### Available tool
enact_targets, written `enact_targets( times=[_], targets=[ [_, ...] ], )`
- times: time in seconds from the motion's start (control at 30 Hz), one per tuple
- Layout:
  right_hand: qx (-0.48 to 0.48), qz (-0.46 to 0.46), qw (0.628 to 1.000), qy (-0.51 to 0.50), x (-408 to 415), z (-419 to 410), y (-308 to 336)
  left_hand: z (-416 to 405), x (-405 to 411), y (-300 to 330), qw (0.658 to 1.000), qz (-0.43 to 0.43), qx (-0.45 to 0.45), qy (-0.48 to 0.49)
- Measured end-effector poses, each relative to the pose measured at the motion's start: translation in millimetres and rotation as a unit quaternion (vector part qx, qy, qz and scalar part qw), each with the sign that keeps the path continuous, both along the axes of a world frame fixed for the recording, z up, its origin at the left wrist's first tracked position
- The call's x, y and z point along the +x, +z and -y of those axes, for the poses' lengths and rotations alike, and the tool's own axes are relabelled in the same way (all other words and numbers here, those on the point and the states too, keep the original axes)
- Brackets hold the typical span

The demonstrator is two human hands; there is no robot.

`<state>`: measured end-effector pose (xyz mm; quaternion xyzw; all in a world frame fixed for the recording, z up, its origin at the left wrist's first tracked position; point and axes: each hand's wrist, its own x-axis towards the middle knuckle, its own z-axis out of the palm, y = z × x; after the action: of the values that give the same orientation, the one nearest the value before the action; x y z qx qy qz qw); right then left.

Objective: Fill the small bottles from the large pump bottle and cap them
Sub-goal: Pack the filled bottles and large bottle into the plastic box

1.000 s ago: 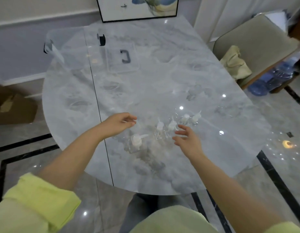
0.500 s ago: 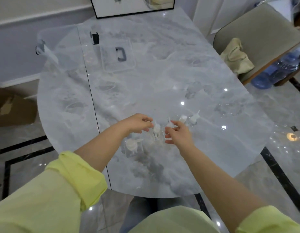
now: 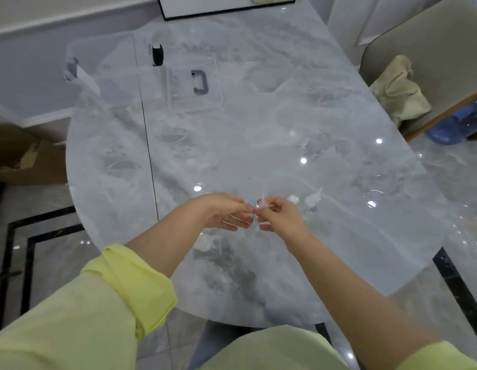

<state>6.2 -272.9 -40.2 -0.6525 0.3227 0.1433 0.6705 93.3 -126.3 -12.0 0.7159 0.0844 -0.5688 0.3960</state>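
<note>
Both hands meet over the near middle of the marble table (image 3: 258,124). My left hand (image 3: 224,212) curls its fingers round a small clear bottle (image 3: 254,219), which is mostly hidden. My right hand (image 3: 281,218) pinches the white spray cap (image 3: 263,203) that shows just above its fingers. Two more small bottles with white caps (image 3: 294,200) (image 3: 313,200) stand just right of my right hand. The large clear pump bottle (image 3: 206,243) with a white pump head sits on the table under my left wrist, partly covered.
A clear lid with a dark handle (image 3: 200,82) lies at the back of the table, beside a clear plastic bin (image 3: 98,62) at back left. A chair with a beige cloth (image 3: 400,95) and a blue water jug (image 3: 454,125) stand right. A cardboard box (image 3: 18,156) sits left.
My hands moved in from either side of the bottles and came together. Each closed its fingers, and they now hold a small bottle between them. The view tilted slightly downward.
</note>
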Motion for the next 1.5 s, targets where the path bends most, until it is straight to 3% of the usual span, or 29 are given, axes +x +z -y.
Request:
enact_targets(
  times=[0.33, 0.5, 0.8, 1.0, 1.17, 1.5],
  targets=[
    [0.004, 0.009, 0.998, 0.064, 35, -14, 7, -33, 14, 20, 0.993, 0.061, 0.027, 0.102],
    [0.005, 0.010, 0.996, 0.090, 59, -31, 11, -73, 20, 29, 0.987, 0.122, 0.051, 0.087],
    [0.011, 0.025, 0.986, 0.166, 88, -81, 40, -163, 23, 54, 0.976, 0.129, 0.068, 0.164],
    [-0.089, 0.000, 0.949, 0.302, 99, -134, 70, -232, 20, 54, 0.975, 0.132, 0.055, 0.171],
    [-0.138, -0.002, 0.945, 0.296, 94, -198, 77, -295, 16, 61, 0.980, 0.138, 0.039, 0.138],
    [-0.154, 0.044, 0.972, 0.174, 54, -319, 60, -406, 0, 73, 0.979, 0.168, 0.013, 0.117]
  ],
)
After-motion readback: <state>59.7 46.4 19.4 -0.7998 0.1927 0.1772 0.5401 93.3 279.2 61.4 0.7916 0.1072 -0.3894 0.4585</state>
